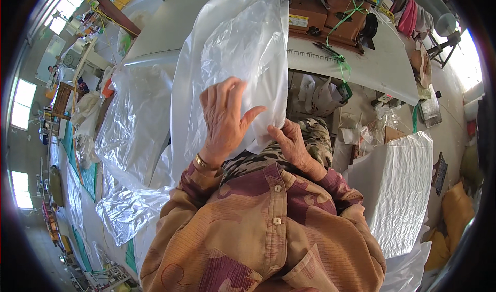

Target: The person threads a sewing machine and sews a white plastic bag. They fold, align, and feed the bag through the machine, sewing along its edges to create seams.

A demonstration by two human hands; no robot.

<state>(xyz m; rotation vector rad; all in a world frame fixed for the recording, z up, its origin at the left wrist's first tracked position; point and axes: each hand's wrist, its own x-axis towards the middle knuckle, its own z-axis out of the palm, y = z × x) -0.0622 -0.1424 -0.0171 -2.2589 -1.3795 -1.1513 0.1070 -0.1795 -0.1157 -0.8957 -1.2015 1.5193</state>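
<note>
A large translucent plastic sheet (pixel 232 49) hangs from the work table over my lap, its right edge running up to the brown sewing machine (pixel 320 16). Over the sheet, my left hand (pixel 226 115) is raised with fingers extended and thumb apart, holding nothing. My right hand (pixel 291 143) pinches the sheet's lower right corner between thumb and fingers. The sheet's far end lies beside the machine's left side; whether it is under the needle I cannot tell.
More clear plastic (pixel 135 121) drapes at the left. Green thread (pixel 341 59) and small snips (pixel 326 49) lie right of the machine. A silvery wrapped stack (pixel 395 188) stands at my right. Below the table edge is an open bin with white scraps (pixel 324 96).
</note>
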